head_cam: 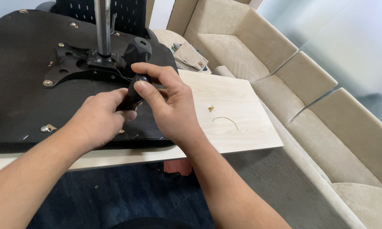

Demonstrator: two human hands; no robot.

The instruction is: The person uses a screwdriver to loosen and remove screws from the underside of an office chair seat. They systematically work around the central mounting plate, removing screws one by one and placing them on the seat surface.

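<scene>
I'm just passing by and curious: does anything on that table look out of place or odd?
Yes. An office chair seat lies upside down on the pale wooden table, its metal post pointing up. Both hands, left and right, hold a black lever on its underside. A bent yellow strand and a small gold piece lie loose nearby.

Beige sofa [326, 106] – folded papers [190, 57] beside table [242, 106]

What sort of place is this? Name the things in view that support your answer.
Probably an office lounge or living room: a beige sofa, dark carpet and a pale wooden table. Both hands, left and right, grip a black lever under an upturned chair seat.
</scene>
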